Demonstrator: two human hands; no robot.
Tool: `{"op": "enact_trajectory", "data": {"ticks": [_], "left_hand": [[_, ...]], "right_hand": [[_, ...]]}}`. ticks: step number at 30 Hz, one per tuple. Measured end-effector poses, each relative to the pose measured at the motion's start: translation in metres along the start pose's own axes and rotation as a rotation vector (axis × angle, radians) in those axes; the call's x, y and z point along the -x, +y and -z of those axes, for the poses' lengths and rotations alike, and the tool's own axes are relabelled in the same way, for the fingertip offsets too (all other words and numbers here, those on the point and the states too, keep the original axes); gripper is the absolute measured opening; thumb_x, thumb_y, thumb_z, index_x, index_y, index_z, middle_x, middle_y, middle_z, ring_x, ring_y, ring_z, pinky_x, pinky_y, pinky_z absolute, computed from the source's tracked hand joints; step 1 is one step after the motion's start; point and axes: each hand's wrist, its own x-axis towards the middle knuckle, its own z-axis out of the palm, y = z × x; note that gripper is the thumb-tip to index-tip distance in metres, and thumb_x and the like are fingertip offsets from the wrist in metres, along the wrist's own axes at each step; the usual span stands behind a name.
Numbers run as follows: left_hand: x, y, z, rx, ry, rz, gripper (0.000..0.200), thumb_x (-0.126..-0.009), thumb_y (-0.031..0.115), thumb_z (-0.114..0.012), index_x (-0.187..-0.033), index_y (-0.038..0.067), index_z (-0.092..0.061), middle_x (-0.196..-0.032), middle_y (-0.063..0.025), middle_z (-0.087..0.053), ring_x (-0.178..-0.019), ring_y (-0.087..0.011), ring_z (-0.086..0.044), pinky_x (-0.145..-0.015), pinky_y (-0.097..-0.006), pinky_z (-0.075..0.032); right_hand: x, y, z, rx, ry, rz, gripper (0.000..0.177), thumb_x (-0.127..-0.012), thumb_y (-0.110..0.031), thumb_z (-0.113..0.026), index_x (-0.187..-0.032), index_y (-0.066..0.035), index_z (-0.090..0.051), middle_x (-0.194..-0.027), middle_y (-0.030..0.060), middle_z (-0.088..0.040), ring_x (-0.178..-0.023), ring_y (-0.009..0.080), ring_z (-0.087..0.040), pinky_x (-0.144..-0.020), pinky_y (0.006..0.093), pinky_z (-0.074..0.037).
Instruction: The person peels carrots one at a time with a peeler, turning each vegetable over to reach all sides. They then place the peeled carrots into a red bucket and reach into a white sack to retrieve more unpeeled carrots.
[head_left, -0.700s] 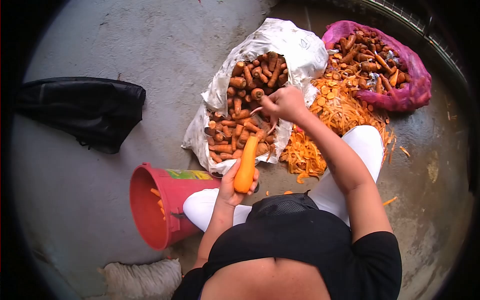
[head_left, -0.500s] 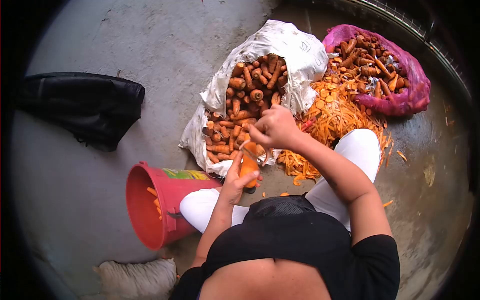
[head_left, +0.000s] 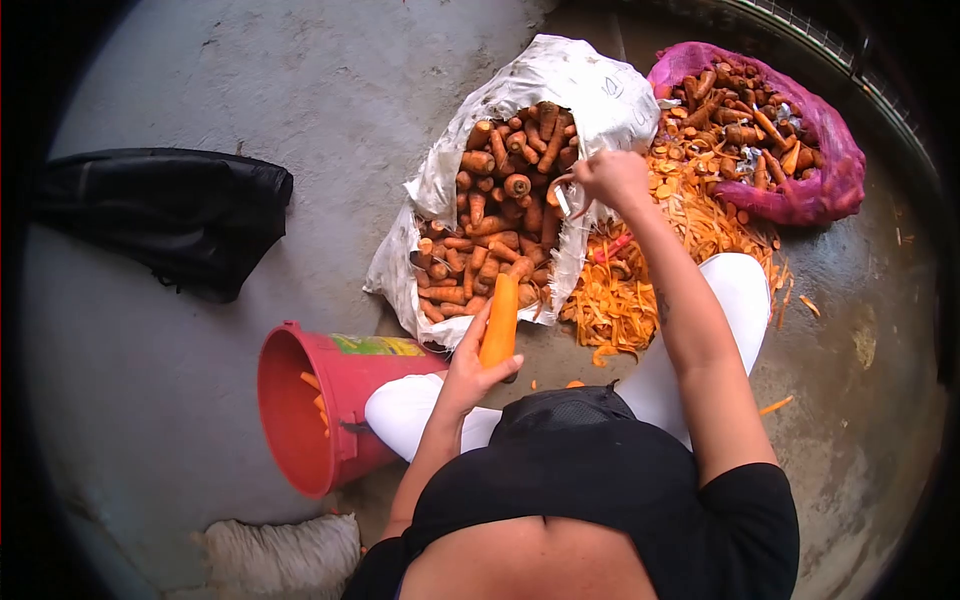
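Hands apart now. Left hand [head_left: 468, 372] clamped round the lower end of a peeled carrot [head_left: 499, 322], held upright just near of the white sack [head_left: 590, 90], tip pointing far. Right hand [head_left: 610, 180] closed on a peeler [head_left: 560, 198], arm stretched out far-right over the sack's edge.

Change: half a second ago the right hand was down on the carrot, both hands together; it has since swung up and away, well clear. Reads as one peeling stroke finished, blade off the carrot. Visible side of the carrot looks smooth bright orange, so little skin left there, judging by colour; back side hidden.

Around: sack full of unpeeled carrots [head_left: 500, 220], brown and dirty. Right of it a heap of orange peelings [head_left: 640, 280] on the floor [head_left: 250, 80], then a pink mesh bag [head_left: 830, 170] with more carrots, far right. Red bucket [head_left: 345, 400] tipped on its side at near left by the knee, a few orange pieces inside. Black bag [head_left: 170, 215] far left, pale rag [head_left: 280, 555] near left.
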Motion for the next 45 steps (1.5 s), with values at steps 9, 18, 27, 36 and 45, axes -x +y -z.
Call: {"op": "enact_trajectory", "data": {"ticks": [9,18,27,36,45], "left_hand": [[-0.011,-0.006,-0.002,0.069,0.035,0.135,0.052,-0.081,0.012,-0.069,-0.126,0.000,-0.045,-0.098,-0.0047,-0.055,-0.081,-0.0105,-0.056,-0.071,-0.0238,-0.048],[-0.003,0.009,-0.003,-0.119,0.023,0.075,0.051,-0.074,0.005,-0.067,-0.122,0.000,-0.050,-0.096,-0.0042,-0.057,-0.082,-0.0104,-0.055,-0.075,-0.0233,-0.045],[-0.006,0.009,0.002,0.033,0.042,0.168,0.046,-0.080,0.009,-0.070,-0.121,0.001,-0.051,-0.081,-0.0023,-0.057,-0.064,-0.0086,-0.055,-0.058,-0.0221,-0.047],[-0.001,0.022,0.000,0.242,-0.110,0.257,0.040,-0.084,0.017,-0.065,-0.118,0.000,-0.051,-0.080,-0.0066,-0.058,-0.059,-0.0122,-0.057,-0.053,-0.0237,-0.048],[-0.020,0.000,0.008,0.920,0.065,0.441,0.043,-0.099,0.040,-0.038,-0.113,0.001,-0.051,-0.090,-0.0151,-0.057,-0.078,-0.0262,-0.061,-0.067,-0.0354,-0.056]], "right_hand": [[0.071,-0.076,0.015,-0.521,0.295,0.724,0.032,-0.079,-0.027,-0.061,-0.049,-0.015,-0.064,-0.047,0.0018,-0.055,-0.047,0.0191,-0.051,-0.053,0.0328,-0.039],[0.020,-0.021,-0.009,-0.100,0.384,0.512,0.044,-0.085,-0.034,-0.055,-0.045,-0.018,-0.061,-0.041,-0.0011,-0.051,-0.042,0.0137,-0.049,-0.066,0.0340,-0.047],[0.059,-0.070,0.011,-0.512,0.361,0.635,0.033,-0.079,-0.029,-0.061,-0.049,-0.018,-0.065,-0.044,0.0013,-0.051,-0.044,0.0158,-0.048,-0.052,0.0319,-0.039],[0.015,-0.017,-0.006,-0.097,0.203,0.267,0.043,-0.085,-0.036,-0.049,-0.051,-0.013,-0.065,-0.045,0.0042,-0.055,-0.042,0.0224,-0.051,-0.066,0.0328,-0.045],[0.041,-0.055,0.000,-0.429,-0.027,0.237,0.040,-0.084,-0.042,-0.053,-0.063,-0.014,-0.072,-0.047,0.0035,-0.058,-0.043,0.0205,-0.058,-0.048,0.0341,-0.047]]}}
